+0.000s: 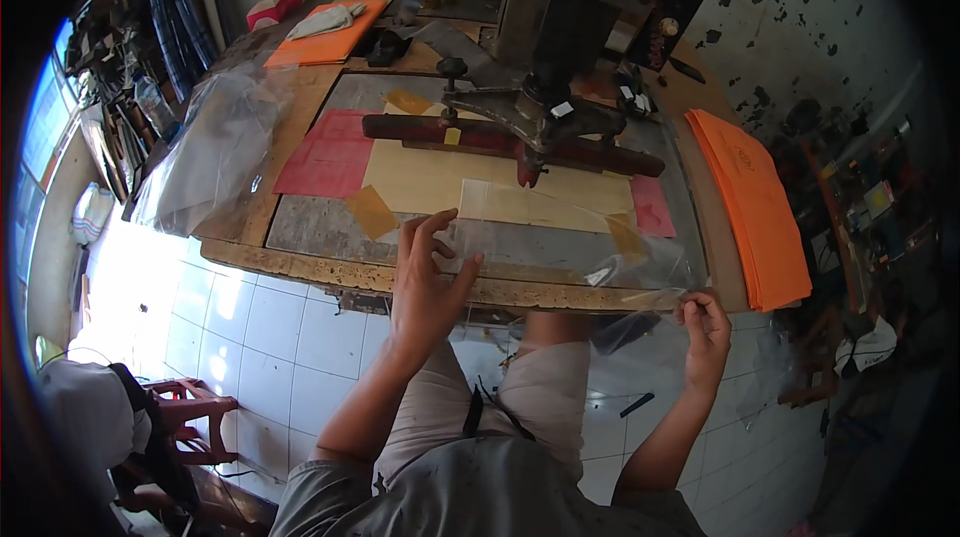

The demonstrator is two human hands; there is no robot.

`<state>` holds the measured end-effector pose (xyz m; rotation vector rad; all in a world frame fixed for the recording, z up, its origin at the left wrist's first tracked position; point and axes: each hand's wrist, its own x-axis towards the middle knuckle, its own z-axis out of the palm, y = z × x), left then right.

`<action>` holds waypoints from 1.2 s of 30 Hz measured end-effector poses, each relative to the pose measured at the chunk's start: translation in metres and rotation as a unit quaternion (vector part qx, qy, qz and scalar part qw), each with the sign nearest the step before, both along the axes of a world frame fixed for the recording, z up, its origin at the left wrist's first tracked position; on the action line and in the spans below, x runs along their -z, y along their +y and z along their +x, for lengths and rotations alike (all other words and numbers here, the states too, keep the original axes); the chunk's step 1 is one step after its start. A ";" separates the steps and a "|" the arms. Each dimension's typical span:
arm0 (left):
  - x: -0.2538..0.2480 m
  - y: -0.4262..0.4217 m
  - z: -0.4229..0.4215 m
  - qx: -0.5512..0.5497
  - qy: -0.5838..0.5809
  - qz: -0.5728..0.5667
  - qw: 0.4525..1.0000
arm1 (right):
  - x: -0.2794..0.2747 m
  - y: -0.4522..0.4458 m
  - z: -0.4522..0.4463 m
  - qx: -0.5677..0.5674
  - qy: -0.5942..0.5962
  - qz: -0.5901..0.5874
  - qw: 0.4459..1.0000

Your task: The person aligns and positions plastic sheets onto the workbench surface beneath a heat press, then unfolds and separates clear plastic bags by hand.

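Observation:
A clear plastic sheet (pixel 560 247) lies over the front of the machine's bed and hangs past the wooden edge on the right. My right hand (pixel 706 329) pinches its near right corner between thumb and fingers, just off the table's edge. At the sheet's left end is my left hand (pixel 428 282), fingers and thumb apart, fingertips at the plastic. Beneath the sheet is a pale yellow board (pixel 415 177) with pink pieces (pixel 325 155) at its ends and amber tape patches (pixel 372 213). Above the board hangs the press's dark red bar (pixel 480 137).
The press column (pixel 560 37) rises at the back. Folded orange sheets (pixel 750 207) are stacked on the right, and loose clear plastic (pixel 215 147) drapes over the left edge. A cloth (pixel 328 21) rests on orange material at back left. A red stool (pixel 200 417) stands on the tiled floor.

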<state>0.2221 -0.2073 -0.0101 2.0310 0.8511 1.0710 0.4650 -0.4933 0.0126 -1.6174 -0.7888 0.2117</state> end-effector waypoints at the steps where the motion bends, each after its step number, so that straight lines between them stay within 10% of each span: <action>1: -0.001 0.000 0.001 -0.008 -0.013 -0.009 1.000 | 0.001 0.002 0.000 -0.005 -0.002 0.012 1.000; 8: -0.007 0.002 -0.004 -0.015 -0.025 -0.059 0.998 | 0.003 0.009 0.003 -0.014 0.004 0.021 1.000; 18: -0.033 0.007 -0.036 0.089 -0.358 -0.202 0.907 | -0.025 0.014 0.002 -0.002 -0.008 0.067 0.998; 36: -0.030 0.020 -0.083 -0.038 -0.348 -0.115 0.930 | -0.063 0.051 -0.044 -0.048 -0.015 0.068 0.996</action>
